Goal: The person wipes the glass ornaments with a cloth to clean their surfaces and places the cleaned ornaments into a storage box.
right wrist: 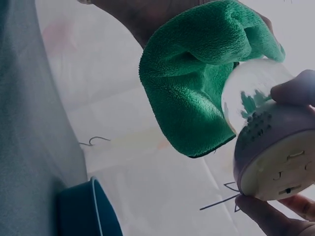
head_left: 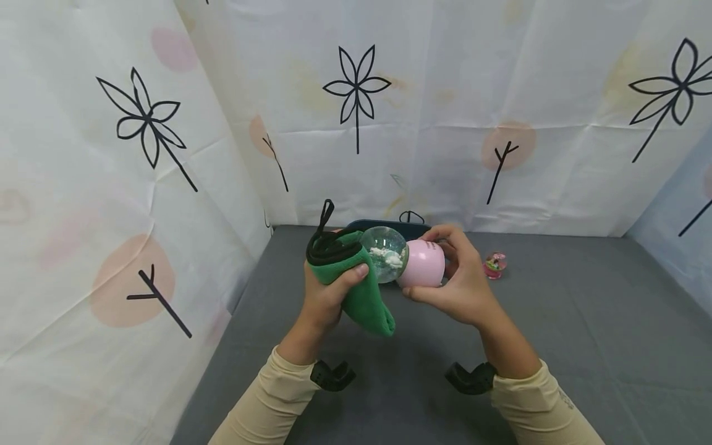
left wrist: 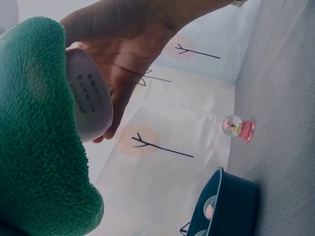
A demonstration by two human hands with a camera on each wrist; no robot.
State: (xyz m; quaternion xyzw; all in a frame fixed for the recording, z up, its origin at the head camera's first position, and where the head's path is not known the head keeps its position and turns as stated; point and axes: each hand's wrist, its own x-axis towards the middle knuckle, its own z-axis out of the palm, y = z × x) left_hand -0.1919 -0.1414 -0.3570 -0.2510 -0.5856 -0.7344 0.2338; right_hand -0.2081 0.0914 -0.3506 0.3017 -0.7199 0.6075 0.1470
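My right hand [head_left: 464,281] grips a snow globe by its pink base [head_left: 424,264], the globe held sideways above the table with its clear ball [head_left: 384,250] pointing left. White figures show inside the ball. In my left hand [head_left: 328,293] is a folded green cloth [head_left: 369,303] with black edging and a black loop, held against the ball's left side. In the right wrist view the cloth [right wrist: 192,83] overlaps the ball, and the underside of the base [right wrist: 280,167] faces the camera. The left wrist view shows the cloth [left wrist: 44,132] covering the ball, leaving the base [left wrist: 88,96] in sight.
A dark blue bin [left wrist: 236,201] stands behind the hands, with clear globes [left wrist: 209,208] inside it. To the right on the grey table [head_left: 556,321] sits a small snow globe with a pink-red base [head_left: 494,266]. Patterned white curtains [head_left: 445,123] hang behind and at the sides.
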